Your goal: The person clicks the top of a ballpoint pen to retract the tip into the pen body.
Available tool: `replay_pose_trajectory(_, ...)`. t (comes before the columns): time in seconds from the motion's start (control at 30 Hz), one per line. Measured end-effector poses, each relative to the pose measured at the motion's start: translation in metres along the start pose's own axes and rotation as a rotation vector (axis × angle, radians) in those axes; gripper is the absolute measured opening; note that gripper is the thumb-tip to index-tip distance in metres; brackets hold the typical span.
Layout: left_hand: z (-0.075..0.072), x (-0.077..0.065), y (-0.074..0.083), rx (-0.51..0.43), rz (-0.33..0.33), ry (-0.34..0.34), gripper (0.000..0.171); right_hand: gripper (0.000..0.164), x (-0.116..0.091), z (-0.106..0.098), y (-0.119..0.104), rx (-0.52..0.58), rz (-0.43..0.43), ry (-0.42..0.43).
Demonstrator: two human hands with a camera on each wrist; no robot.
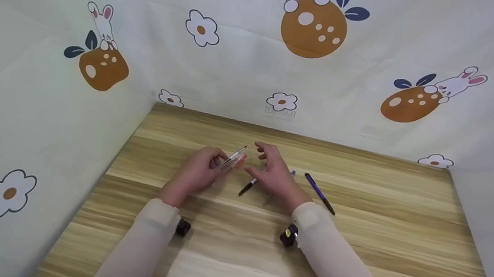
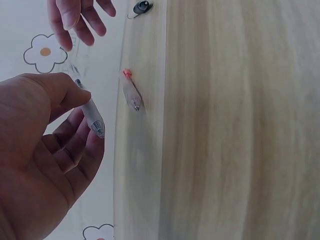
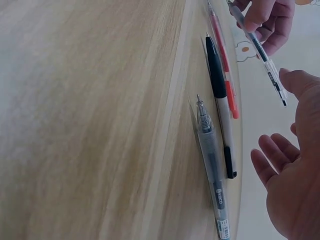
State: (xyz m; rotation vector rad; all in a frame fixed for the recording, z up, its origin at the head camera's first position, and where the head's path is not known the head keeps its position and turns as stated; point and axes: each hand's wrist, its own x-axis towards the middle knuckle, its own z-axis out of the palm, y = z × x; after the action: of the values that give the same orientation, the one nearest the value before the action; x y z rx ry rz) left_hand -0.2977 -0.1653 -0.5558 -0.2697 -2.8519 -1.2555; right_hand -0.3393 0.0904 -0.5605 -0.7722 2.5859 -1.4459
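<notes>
My left hand (image 1: 197, 168) pinches a clear ballpoint pen (image 3: 259, 49) between thumb and fingers, above the wooden table. The pen slants up toward my right hand (image 1: 277, 175), which is open with thumb and fingers spread. In the right wrist view the pen's far end lies near the right thumb. Below the hands lie a clear pen with red parts (image 3: 222, 50), a black-and-white pen (image 3: 216, 75) and a clear pen with a dark refill (image 3: 212, 160). The right hand partly hides the last two in the head view.
A blue-purple pen with a dark end (image 1: 320, 193) lies right of my right hand on the wooden table (image 1: 227, 264). Patterned cloth walls (image 1: 232, 72) rise at the back and both sides. Small black cameras (image 1: 289, 236) are strapped under both sleeves.
</notes>
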Motion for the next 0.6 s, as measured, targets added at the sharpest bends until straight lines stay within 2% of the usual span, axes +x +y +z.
replay_pose_trajectory(0.33, -0.003, 0.002, -0.012, 0.100, 0.035, 0.027, 0.024, 0.077, 0.011, 0.011, -0.006, -0.012, 0.011, -0.013)
replay_pose_trajectory(0.6, -0.006, 0.001, -0.020, 0.166, 0.037, 0.057, 0.024, 0.077, 0.015, 0.014, -0.008, -0.032, 0.011, -0.028)
